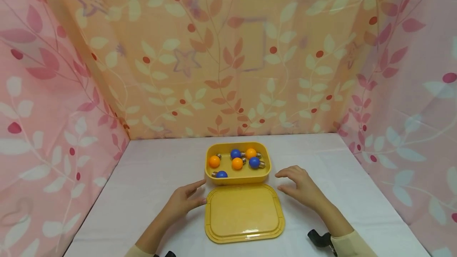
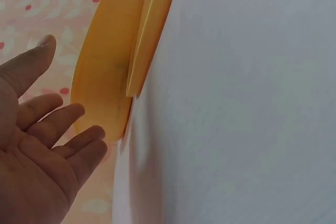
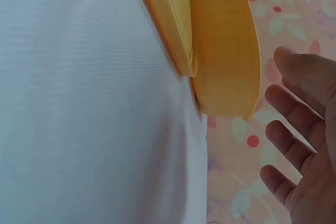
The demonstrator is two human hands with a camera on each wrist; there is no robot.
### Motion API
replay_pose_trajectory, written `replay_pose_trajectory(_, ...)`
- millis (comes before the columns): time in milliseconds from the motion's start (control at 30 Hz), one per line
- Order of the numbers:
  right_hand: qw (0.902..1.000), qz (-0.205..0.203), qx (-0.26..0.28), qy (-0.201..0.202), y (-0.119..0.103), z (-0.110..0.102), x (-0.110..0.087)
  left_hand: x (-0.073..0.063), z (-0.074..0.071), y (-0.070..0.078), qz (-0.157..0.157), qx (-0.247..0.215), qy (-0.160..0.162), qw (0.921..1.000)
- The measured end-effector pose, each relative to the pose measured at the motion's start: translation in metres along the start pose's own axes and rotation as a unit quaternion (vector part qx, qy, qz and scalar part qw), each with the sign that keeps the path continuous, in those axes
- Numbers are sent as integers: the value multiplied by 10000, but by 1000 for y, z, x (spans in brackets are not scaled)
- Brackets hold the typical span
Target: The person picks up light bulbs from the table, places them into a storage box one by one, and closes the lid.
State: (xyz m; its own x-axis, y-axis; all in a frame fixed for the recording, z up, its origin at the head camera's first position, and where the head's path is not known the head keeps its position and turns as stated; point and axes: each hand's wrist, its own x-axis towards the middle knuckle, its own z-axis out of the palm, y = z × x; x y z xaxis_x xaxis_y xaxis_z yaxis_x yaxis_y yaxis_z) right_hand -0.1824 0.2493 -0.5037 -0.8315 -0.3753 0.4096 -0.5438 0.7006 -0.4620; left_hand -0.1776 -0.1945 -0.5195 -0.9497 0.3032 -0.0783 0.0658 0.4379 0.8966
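Observation:
A yellow plastic box [image 1: 238, 180] stands on the table with several small light bulbs in it, some orange [image 1: 214, 162] and some blue [image 1: 221, 174], each with a metal screw base. In front of the box lies its flat yellow lid [image 1: 244, 214]. My left hand [image 1: 182, 200] hovers at the left of the lid, near the box's front left corner, fingers extended and holding nothing. On the other side, my right hand [image 1: 301, 185] is held right of the box and lid, fingers spread and slightly bent. Both wrist views show an empty palm beside the box wall [image 2: 102, 66].
A white cloth [image 1: 153, 169] covers the table. Patterned curtains [image 1: 214, 70] enclose the back and both sides. Black wrist camera parts [image 1: 319, 238] are strapped below the right sleeve's cuff.

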Motion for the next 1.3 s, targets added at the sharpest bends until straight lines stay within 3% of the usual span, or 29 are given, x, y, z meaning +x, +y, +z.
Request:
replay_pose_trajectory(100, 9999, -46, 138, -26, 2, 1, -7, -5, 3, 1, -12, -118, -227, 9997)
replay_pose_trajectory(300, 9988, -266, 380, -176, 7, 5, -16, -9, 7, -6, 164, -98, -329, 9993)
replay_pose_trajectory(533, 9968, -320, 466, -566, 14, 12, -26, -13, 8, -23, 471, 324, -585, 9967)
replay_pose_trajectory(633, 9948, -164, 469, -884, 19, 14, -30, -13, 8, -28, 594, 520, -663, 9947)
replay_pose_trajectory(867, 9824, 615, 792, -1575, 25, 14, -37, -13, 11, -35, 786, 1085, -940, 9865)
replay_pose_trajectory(1133, 9763, 686, 708, -1926, 25, 14, -43, -18, 13, -35, 1028, 1631, -1081, 9753)
replay_pose_trajectory(1300, 9758, 615, 747, -1963, 24, 13, -40, -15, 11, -31, 1004, 1950, -1183, 9685)
